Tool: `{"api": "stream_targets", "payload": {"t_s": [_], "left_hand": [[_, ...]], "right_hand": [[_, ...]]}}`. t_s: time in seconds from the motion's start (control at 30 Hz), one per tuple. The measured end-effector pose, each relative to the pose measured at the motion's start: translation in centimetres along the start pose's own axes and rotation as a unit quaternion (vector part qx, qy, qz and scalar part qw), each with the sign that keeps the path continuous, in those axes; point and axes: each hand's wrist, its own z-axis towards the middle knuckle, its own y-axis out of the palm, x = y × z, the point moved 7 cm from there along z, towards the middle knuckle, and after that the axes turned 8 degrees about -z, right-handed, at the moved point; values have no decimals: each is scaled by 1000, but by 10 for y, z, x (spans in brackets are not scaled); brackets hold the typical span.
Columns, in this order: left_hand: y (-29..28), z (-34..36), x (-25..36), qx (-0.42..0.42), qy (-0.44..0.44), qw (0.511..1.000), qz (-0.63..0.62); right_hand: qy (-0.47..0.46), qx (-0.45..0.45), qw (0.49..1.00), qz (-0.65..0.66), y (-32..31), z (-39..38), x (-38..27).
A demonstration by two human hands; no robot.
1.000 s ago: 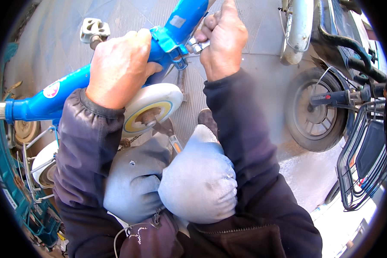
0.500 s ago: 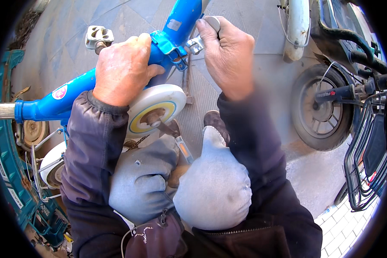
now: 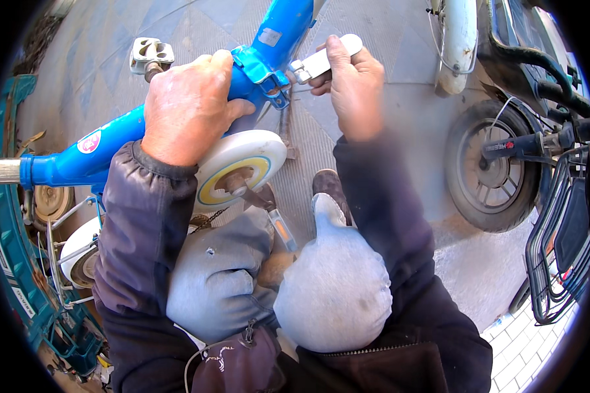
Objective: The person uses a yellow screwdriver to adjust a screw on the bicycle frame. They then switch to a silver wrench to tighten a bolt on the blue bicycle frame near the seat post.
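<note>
The blue bicycle frame (image 3: pixel 65 160) runs across the upper left, a folding type with a hinge clamp (image 3: pixel 250 63) in the tube. My left hand (image 3: pixel 185 111) is wrapped over the tube just left of the clamp, thumb pointing right. At the clamp's right side, my right hand (image 3: pixel 358 88) pinches a pale quick-release lever (image 3: pixel 316 65) between thumb and fingers. The lever sticks out to the right, its metal joint near the clamp. Under my left wrist sits a white disc (image 3: pixel 271 149) with a yellow ring and a crank.
A pedal (image 3: pixel 151 56) juts out beyond my left hand. Teal crates (image 3: pixel 13 262) and a small wheel (image 3: pixel 82 255) stand at left. Along the right are a scooter wheel (image 3: pixel 462 173), a black wire basket (image 3: pixel 544 262) and a white mudguard (image 3: pixel 455 46).
My right hand has turned and drawn slightly back, so the lever has swung outward and shows its flat side. The left hand stays on the frame.
</note>
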Motion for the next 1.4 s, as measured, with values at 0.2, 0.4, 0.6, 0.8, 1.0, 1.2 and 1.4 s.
{"api": "stream_targets", "payload": {"t_s": [0.2,0.4,0.6,0.8,1.0,1.2,1.4], "left_hand": [[0,0,1,-4,-5,1000,6],[-1,1,2,-9,-13,1000,4],[-1,0,2,-2,-6,1000,-4],[-1,2,0,-3,-11,1000,-9],[1,0,0,-1,-2,1000,-21],[-15,-4,8,9,3,999,-37],[-37,-29,-19,-40,-53,997,32]], "right_hand": [[-52,15,998,-33,-11,-5,-13],[-23,31,999,9,-19,-5,-7],[-99,113,987,-47,-23,-26,-51],[-257,36,943,-210,-6,-70,-78],[-331,57,911,-240,-4,-76,-83],[-97,48,993,45,-73,3,-42],[147,125,969,154,-99,69,-12]]}}
